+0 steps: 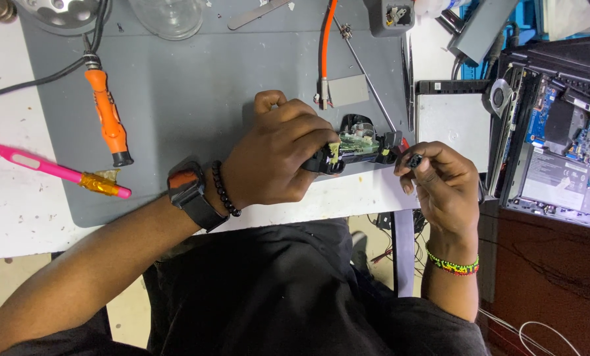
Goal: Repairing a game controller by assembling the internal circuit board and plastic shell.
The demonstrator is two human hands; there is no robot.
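While the left hand (pixel 278 151) wraps around a small black device with its shell off (pixel 354 146), pinning it at the near edge of the grey mat (pixel 196 92) on the table (pixel 18 198), the right hand (pixel 443 181) pinches a tiny black part (pixel 414 160) between thumb and forefinger just beside the device's right end. Both hands are closed: the left grips the device body, with a green circuit board showing past the fingers; the right holds only the small part. That part is too small to identify for sure; it may be a button cap or a connector piece.

Doing this well seems to depend on keeping the left grip firm but off the bare board, holding by the plastic edges so nothing on it flexes. The small part is best kept low over the mat, not out past the table edge, where a slip would send it to the floor. Squaring it up to its seat before pressing looks wiser than forcing it.

Around the work lie an orange-handled tool (pixel 108 118) on the mat to the left, a pink tool with an amber tip (pixel 57 171) across the mat's corner, an orange cable (pixel 328 46) running down from the top, and an opened laptop (pixel 558 132) with its insides bare on the right
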